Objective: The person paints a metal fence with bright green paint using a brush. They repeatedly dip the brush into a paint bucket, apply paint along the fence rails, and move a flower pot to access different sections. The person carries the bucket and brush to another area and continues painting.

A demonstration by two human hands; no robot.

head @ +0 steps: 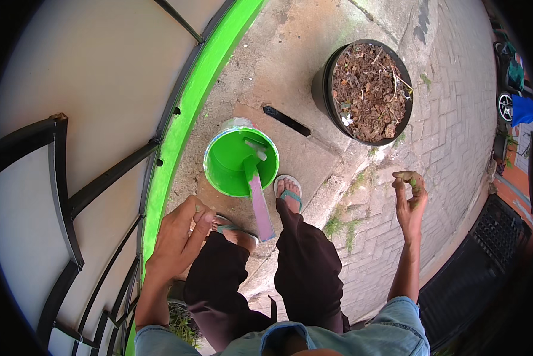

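A paint bucket with bright green paint inside stands on the concrete in front of my feet. A flat pinkish stick, its upper part coated green, leans out over the near rim. Inside the bucket, near its right wall, is a partly visible handle-like object. My left hand is raised just left of my foot, below the bucket, with its fingers curled and thumb against them; whether anything small is inside is hidden. Out to the right, above the paving, my right hand is loosely curved, with green smears and nothing visible in it.
A black pot of soil and dry plant matter stands beyond the bucket. A dark slot lies in the concrete. Left runs a green-painted ledge under a black metal frame. A black grate and a wheel are at the right.
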